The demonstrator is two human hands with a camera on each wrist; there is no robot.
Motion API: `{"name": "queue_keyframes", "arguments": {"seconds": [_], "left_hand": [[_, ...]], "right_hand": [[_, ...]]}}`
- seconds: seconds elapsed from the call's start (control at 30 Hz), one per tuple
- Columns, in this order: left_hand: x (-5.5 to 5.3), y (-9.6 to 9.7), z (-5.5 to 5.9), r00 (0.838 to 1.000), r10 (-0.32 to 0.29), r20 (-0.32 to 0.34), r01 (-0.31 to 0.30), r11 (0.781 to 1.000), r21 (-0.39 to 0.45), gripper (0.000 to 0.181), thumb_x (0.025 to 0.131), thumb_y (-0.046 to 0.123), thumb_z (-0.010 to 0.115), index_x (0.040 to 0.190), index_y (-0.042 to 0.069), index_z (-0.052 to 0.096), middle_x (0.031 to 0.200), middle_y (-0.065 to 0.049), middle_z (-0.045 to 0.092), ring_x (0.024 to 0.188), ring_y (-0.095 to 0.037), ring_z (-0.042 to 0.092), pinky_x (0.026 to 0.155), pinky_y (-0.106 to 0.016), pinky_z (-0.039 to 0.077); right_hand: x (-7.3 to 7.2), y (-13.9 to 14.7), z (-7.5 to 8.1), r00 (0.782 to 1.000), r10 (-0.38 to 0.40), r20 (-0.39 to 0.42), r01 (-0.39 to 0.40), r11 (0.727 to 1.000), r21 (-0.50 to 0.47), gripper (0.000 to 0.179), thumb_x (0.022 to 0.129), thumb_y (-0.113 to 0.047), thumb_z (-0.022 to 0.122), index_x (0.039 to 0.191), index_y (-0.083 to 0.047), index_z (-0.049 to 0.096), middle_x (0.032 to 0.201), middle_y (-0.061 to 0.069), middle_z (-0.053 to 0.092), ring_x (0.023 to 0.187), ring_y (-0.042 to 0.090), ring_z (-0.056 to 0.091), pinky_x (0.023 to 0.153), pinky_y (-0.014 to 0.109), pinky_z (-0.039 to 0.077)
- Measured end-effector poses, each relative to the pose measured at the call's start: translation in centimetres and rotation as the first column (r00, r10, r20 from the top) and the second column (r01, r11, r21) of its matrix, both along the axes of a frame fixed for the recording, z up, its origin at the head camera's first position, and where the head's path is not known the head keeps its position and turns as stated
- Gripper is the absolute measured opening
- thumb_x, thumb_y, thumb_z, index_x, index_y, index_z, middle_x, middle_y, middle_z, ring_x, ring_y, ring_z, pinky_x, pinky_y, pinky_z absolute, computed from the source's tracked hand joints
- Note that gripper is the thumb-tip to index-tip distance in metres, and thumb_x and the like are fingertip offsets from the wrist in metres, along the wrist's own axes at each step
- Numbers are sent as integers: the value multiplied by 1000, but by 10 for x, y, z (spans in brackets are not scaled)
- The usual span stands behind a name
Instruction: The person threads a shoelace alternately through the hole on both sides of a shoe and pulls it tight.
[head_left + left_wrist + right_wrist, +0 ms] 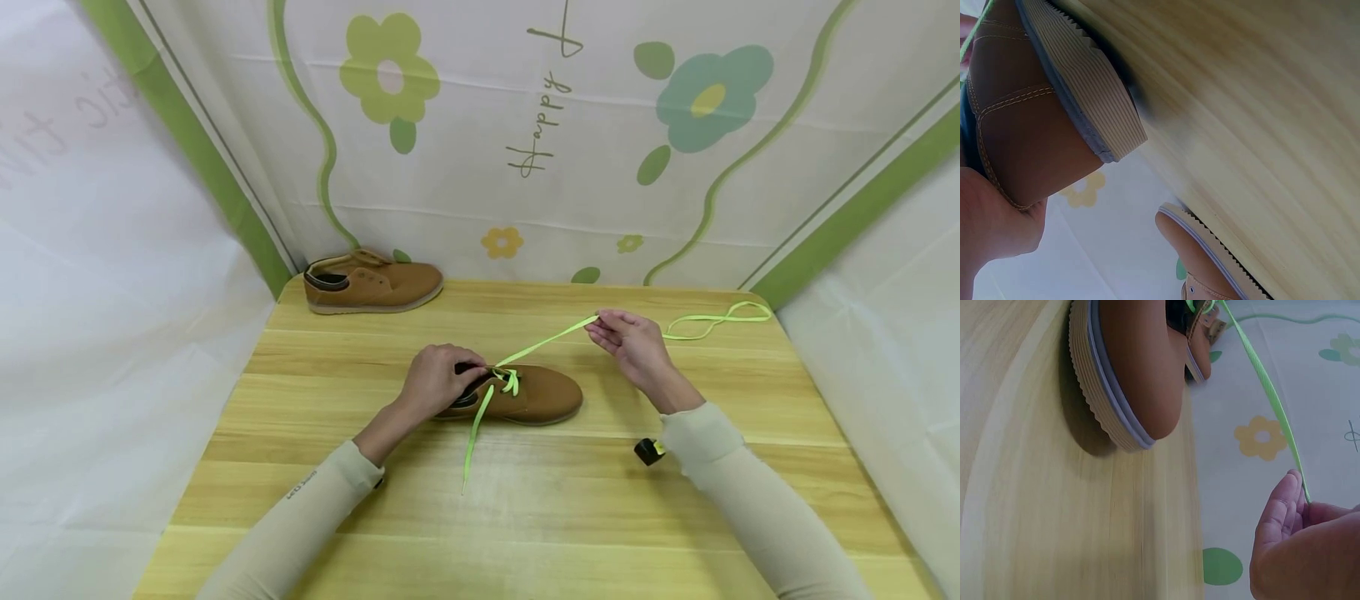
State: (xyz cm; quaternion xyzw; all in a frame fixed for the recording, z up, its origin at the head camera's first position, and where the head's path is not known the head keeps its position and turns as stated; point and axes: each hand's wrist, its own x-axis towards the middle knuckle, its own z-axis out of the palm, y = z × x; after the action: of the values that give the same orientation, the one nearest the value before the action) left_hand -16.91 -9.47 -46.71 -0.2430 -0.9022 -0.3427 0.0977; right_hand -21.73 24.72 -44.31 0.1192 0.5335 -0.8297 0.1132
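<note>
A brown shoe stands on the wooden table with its toe to the right. Bright yellow-green shoelace crosses at its eyelets, and one loose end hangs over the near side onto the table. At the shoe's opening, my left hand pinches the upper edge near the eyelets; in the left wrist view the fingertips are hidden behind the shoe. My right hand, raised right of the toe, pinches the other lace end between thumb and fingers. That lace runs taut from the eyelets to the fingertips.
A second brown shoe, unlaced, stands at the table's back left. Another yellow-green lace lies looped at the back right. A small black object is beside the right sleeve. Printed fabric walls enclose the table's back and sides.
</note>
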Motion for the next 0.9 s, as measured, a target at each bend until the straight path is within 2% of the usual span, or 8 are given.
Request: {"name": "queue_keyframes", "arguments": {"seconds": [0.2, 0.33, 0.5, 0.63, 0.73, 0.9], "left_hand": [[0, 0, 0, 1000, -2, -17, 2, 1000, 1, 5, 92, 16, 85, 96, 14, 86, 95, -1, 82, 89, -21, 77, 79, -41, 62], [0, 0, 0, 999, -7, -34, 7, 1000, 6, 5, 91, 15, 85, 96, 13, 86, 95, -2, 82, 89, -22, 77, 80, -41, 62], [1, 0, -1, 999, -5, -38, 6, 1000, 8, 5, 92, 15, 85, 96, 13, 86, 95, -2, 82, 89, -22, 77, 79, -41, 62], [0, 1, -2, 999, 9, -37, -9, 1000, -3, 5, 92, 17, 85, 97, 15, 86, 95, 0, 82, 88, -21, 77, 76, -41, 62], [1, 1, -3, 999, 19, -34, -19, 1000, -12, 6, 92, 18, 85, 97, 16, 86, 96, 0, 82, 88, -21, 77, 75, -41, 62], [3, 0, 0, 999, 27, -29, -27, 999, -19, 6, 92, 18, 85, 98, 16, 86, 96, 0, 82, 89, -21, 77, 74, -41, 61]], "right_hand": [[1, 4, -5, 1000, -3, -7, 3, 1000, 24, 14, 106, -5, 63, 100, -2, 75, 89, 6, 76, 84, 17, 78, 83, 27, 62], [3, 5, -8, 1000, 23, 0, -23, 998, 64, 17, 106, -3, 63, 95, -4, 76, 89, 5, 76, 81, 16, 76, 82, 25, 62], [10, 7, -13, 992, 128, -12, -125, 983, 131, 10, 104, -2, 65, 98, -5, 72, 91, 3, 74, 81, 15, 74, 80, 26, 62], [18, 6, -16, 968, 248, -27, -235, 944, 232, 6, 105, -3, 64, 110, -4, 67, 92, 3, 73, 83, 15, 75, 80, 27, 62], [23, 3, -20, 949, 313, -31, -286, 898, 335, 21, 106, -4, 62, 125, 5, 60, 91, 2, 74, 85, 16, 75, 82, 29, 63], [28, -2, -25, 927, 373, -34, -314, 824, 472, 41, 105, -4, 61, 137, 19, 48, 93, 3, 75, 87, 19, 75, 83, 34, 63]]}}
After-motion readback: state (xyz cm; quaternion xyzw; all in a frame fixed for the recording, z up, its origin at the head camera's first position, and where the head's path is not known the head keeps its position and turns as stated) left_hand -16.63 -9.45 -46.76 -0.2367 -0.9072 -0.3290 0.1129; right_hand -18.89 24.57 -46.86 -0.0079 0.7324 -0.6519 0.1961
